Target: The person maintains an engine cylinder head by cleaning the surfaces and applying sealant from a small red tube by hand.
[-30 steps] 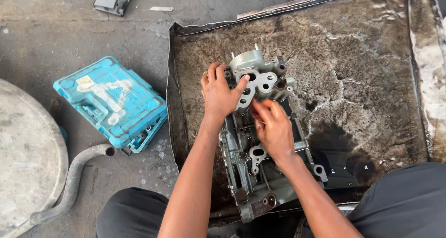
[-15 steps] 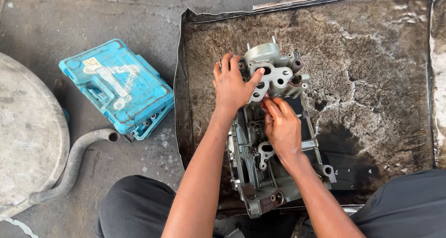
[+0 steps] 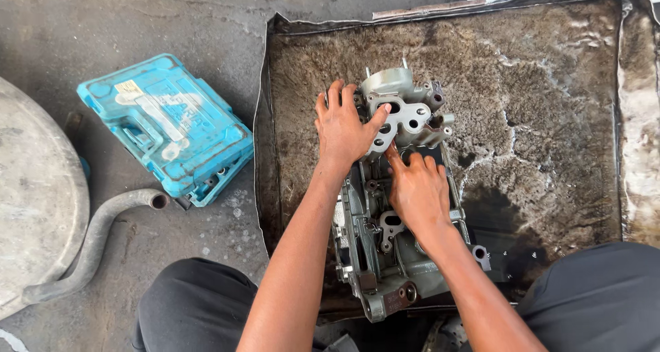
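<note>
Nearest the camera, two knees in dark trousers (image 3: pixel 199 304) frame the work; person sits or squats at the near edge of a shallow metal tray (image 3: pixel 550 70), its floor stained and oily, a darker wet patch to the right of the part. Between the knees, lying lengthwise on the tray, a grey cast-metal engine casting (image 3: pixel 385 262), ribbed and bored, with bolt bosses along its sides. Judged heavy, rigid, not fragile, likely slick with oil film; edges and stud ends look sharp enough to mind. Best hold would be the outer flanges or the thick bosses at the near end, not the thin ribs. Right hand (image 3: pixel 418 190) rests palm down on the middle of the casting, fingers loosely spread, index finger stretched forward to touch the underside of the paler ported flange piece (image 3: pixel 402 122) at the far end; nothing closed in it. Left hand (image 3: pixel 342 128) lies flat over the left part of that flange piece, fingers splayed, thumb hooked across to its ported face; pressing or steadying rather than clasping, so no full grasp seen. Flange piece sits just ahead of the right fingertips and under the left palm, on the casting's far end, two short studs standing up beyond it. Left of the tray, on bare concrete, a blue plastic tool case (image 3: pixel 165 128), closed, scuffed. Nearer left, a grey bent hose (image 3: pixel 103 235) beside a large round pale slab (image 3: pixel 34 201)
</note>
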